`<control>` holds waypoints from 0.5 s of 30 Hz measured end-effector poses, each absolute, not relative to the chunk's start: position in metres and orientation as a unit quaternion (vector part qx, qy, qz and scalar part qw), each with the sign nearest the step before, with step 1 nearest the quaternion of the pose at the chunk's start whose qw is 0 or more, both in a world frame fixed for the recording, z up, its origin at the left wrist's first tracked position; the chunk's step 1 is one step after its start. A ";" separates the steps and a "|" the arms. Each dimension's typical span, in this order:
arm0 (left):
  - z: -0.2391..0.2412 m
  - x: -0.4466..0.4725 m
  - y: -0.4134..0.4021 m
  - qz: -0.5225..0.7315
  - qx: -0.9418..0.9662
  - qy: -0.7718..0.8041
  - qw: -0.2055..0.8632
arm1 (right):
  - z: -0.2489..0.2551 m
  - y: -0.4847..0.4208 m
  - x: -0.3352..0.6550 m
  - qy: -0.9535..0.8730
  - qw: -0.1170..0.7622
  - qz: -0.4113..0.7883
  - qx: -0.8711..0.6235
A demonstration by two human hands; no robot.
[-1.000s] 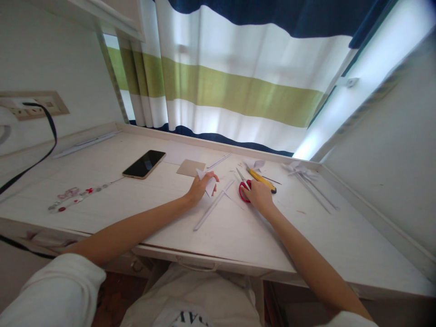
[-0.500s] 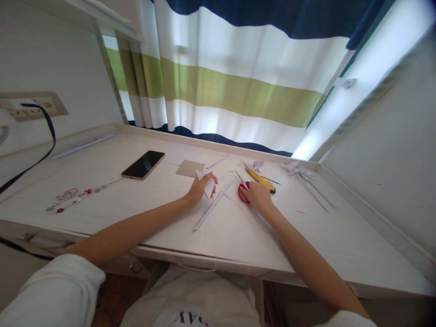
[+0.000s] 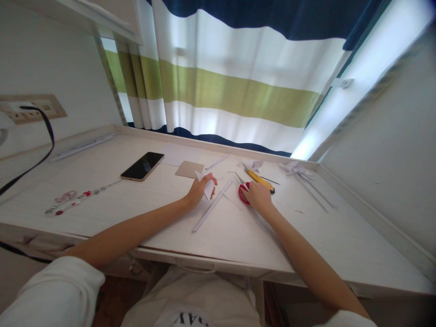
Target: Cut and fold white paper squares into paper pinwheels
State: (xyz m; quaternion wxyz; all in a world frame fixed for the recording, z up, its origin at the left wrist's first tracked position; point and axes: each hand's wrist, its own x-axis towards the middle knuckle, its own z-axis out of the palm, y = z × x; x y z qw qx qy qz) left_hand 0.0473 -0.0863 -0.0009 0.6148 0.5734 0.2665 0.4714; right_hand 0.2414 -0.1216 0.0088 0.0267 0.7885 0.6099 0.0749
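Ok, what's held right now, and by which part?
The left hand holds a folded white paper by its upper part and right edge. The right hand is at the handle end of the red scissors; grip unclear.

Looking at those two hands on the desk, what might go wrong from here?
The right hand is on the red-handled scissors, close beside the yellow tool, so it might knock that tool aside.

The left hand has its fingers around the folded white paper; squeezing too hard could crease it.

The thin white strip lies loose between the forearms and might get brushed away.
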 end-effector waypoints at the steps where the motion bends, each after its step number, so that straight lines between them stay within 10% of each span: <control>1: -0.001 0.047 -0.087 0.471 0.575 0.267 0.614 | 0.009 -0.121 0.242 0.607 0.027 0.075 0.791; 15: -0.002 0.049 -0.086 0.474 0.581 0.258 0.609 | 0.009 -0.121 0.243 0.599 0.008 0.076 0.797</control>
